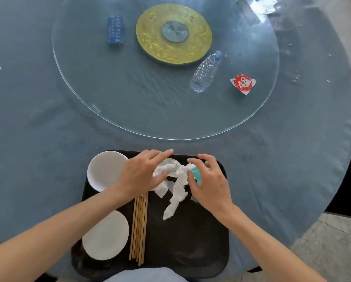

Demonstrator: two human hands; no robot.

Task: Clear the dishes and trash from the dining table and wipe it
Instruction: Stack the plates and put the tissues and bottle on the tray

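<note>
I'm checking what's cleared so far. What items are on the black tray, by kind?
White dishes: 2
Chopsticks bundle: 1
Crumpled tissue: 1
Teal item under the right hand: 1
Total: 5

Both forearms are bare, unsleeved; a pale light-blue garment (148, 274) covers the torso.

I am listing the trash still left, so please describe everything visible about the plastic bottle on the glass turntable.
The plastic bottle is clear, ribbed and looks empty, with a blue cap. It lies on its side on the glass turntable, cap pointing away from the person, just beside the gold centre disc. Neither hand touches it.
</note>
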